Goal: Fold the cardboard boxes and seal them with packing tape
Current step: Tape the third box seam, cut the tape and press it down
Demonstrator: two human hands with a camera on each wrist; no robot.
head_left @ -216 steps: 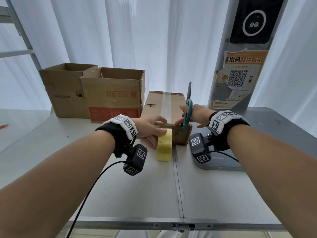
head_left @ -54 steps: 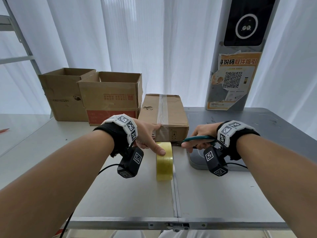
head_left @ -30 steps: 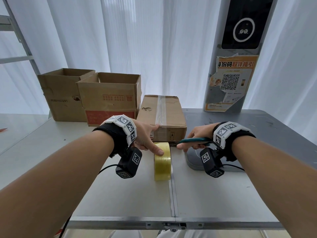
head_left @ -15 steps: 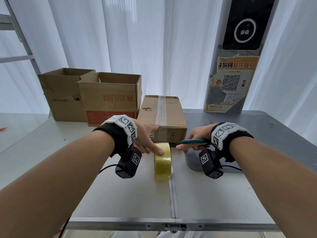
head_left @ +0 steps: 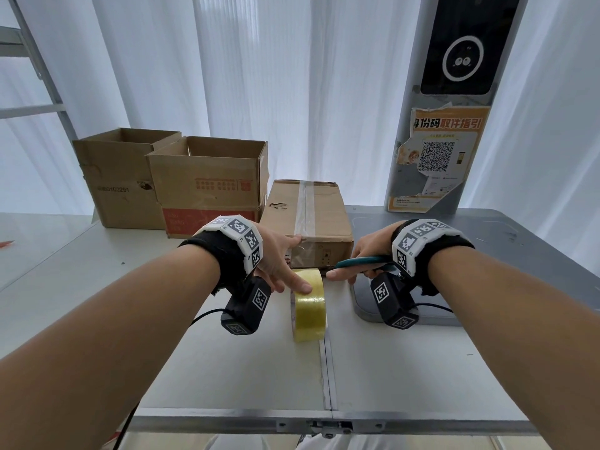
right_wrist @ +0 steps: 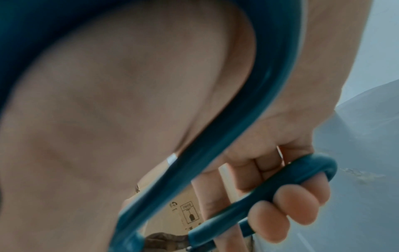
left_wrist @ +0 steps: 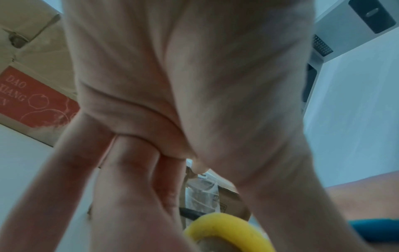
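Note:
A closed cardboard box (head_left: 324, 219) with a clear tape strip along its top sits mid-table. A yellow tape roll (head_left: 308, 306) stands on edge just in front of it. My left hand (head_left: 279, 258) holds the roll, thumb on its top and fingers down its left side; the roll (left_wrist: 226, 228) shows between them in the left wrist view. My right hand (head_left: 367, 251) grips teal scissors (head_left: 360, 262), blades pointing left into the gap between roll and box. Its fingers curl through the scissors' handles (right_wrist: 259, 196). The blade tips are hidden.
Two open cardboard boxes (head_left: 123, 180) (head_left: 207, 186) stand at the back left. A grey pillar with a QR poster (head_left: 438, 157) rises at the back right. A grey pad (head_left: 435, 310) lies under my right wrist. The table's front edge (head_left: 227, 420) is near me.
Seven seconds ago the scissors stood upright at the box's edge; they now lie level, blades at the tape. The roll has come back from the box. Over the last second almost nothing moved.

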